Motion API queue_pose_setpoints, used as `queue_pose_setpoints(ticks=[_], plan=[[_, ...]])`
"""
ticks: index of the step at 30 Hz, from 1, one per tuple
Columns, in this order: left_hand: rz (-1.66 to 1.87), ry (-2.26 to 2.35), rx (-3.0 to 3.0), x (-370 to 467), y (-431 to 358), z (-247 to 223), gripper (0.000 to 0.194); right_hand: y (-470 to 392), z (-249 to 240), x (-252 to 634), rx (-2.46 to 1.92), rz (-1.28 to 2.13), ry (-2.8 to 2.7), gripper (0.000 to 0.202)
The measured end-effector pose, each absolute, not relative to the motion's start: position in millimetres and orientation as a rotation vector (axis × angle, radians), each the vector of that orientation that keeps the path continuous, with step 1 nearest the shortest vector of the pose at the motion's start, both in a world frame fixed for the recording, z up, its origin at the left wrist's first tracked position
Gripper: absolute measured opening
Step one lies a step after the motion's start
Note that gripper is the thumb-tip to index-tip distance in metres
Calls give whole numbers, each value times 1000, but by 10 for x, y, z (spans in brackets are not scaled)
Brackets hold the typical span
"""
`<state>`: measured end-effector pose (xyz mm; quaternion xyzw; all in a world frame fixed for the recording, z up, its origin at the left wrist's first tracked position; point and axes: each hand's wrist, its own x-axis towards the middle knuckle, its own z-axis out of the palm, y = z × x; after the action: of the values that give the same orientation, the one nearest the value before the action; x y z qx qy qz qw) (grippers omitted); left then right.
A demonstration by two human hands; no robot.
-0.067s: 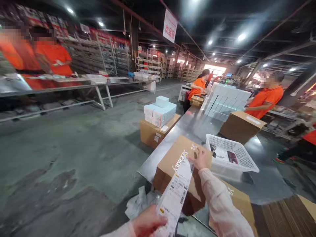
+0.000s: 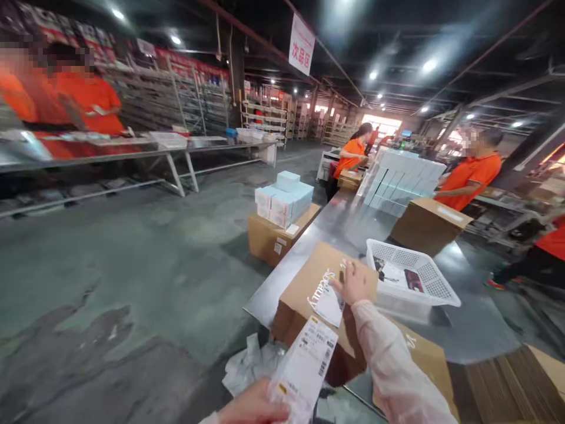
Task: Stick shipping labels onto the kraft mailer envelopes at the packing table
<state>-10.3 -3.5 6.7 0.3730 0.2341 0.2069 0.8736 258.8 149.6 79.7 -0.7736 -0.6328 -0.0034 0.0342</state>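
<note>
My left hand [image 2: 256, 403] is closed on a strip of printed shipping labels [image 2: 306, 359], low in the middle of the view. The strip slants up toward a brown cardboard box [image 2: 304, 274] with white lettering on its top. A separate white label [image 2: 329, 311] lies on the box's near edge, just beyond the strip's upper end. My right hand [image 2: 353, 284] rests on the box top beside that label, fingers stretched out and touching the cardboard. Its thumb is close to the label.
A white plastic basket [image 2: 415, 274] holding papers stands right of the box on the metal table [image 2: 273, 294]. Light-blue boxes [image 2: 285, 200] sit on a carton to the left. Flattened cardboard [image 2: 507, 383] is at lower right. Several people in orange shirts work around.
A gap now shows between the label on the box and the strip. My left hand has moved slightly down and left with the strip; my right fingers have spread.
</note>
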Motion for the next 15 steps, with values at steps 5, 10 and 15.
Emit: queue_pose_setpoints(ticks=[5,10,15], plan=[[585,772,985,-267,322,596,56,842,712,2170,-1840,207,-2506,73],[765,1200,1439,244,1176,924,50,65,654,2315,-1405,482,-2162,50],[822,1318,1549,615,1531,914,27,136,419,2674,-1819,297,-1136,64]])
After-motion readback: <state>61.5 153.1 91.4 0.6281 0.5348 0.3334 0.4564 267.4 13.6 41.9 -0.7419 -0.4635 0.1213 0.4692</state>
